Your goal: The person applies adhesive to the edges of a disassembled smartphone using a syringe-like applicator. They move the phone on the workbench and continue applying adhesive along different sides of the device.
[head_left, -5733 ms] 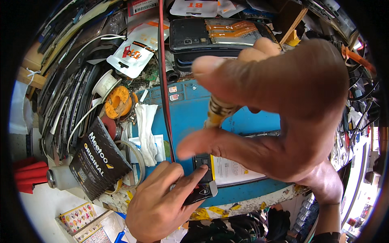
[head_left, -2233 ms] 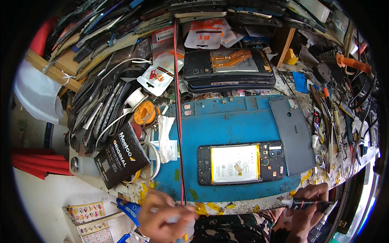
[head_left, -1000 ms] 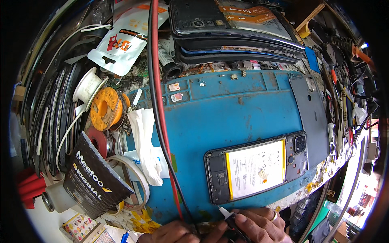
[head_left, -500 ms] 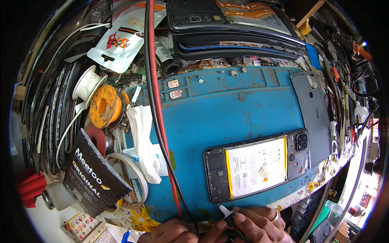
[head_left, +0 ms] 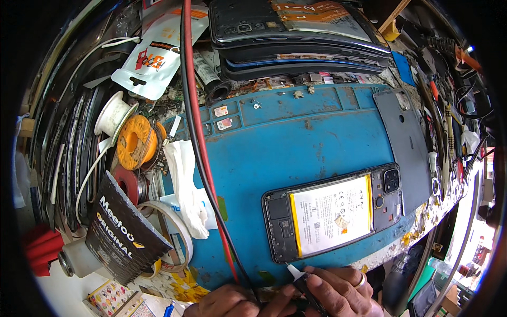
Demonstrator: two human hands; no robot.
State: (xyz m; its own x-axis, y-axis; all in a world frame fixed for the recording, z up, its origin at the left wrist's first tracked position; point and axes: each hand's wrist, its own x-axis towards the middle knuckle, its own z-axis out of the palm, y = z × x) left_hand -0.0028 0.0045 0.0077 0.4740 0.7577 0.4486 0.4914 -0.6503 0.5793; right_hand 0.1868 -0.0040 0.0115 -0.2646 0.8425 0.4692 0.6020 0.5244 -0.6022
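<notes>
Along the lower edge, my right hand (head_left: 340, 291) is closed around a small black tube (head_left: 305, 288) with a white tapered nozzle (head_left: 294, 271). The nozzle points up and left, close to the near edge of an opened phone (head_left: 278, 224). That phone lies on a blue mat with its back off, showing a white battery (head_left: 328, 224) with yellow edging and a camera block at its right end. My left hand (head_left: 232, 302) is curled beside the tube, with one finger reaching toward it. Whatever its fingers hold is hidden.
Black and red cables (head_left: 202, 150) cross the blue mat (head_left: 253, 164). A grey phone back cover (head_left: 404, 153) lies at right. Stacked phones (head_left: 301, 31) stand behind. At left are wire spools (head_left: 134, 140), a white cloth (head_left: 185, 185), a tape ring (head_left: 182, 232) and a black packet (head_left: 121, 232).
The whole view has shifted slightly. The nozzle tilts a little differently, and the thin pin-like point at its tip no longer shows. Both hands stay in nearly the same place.
</notes>
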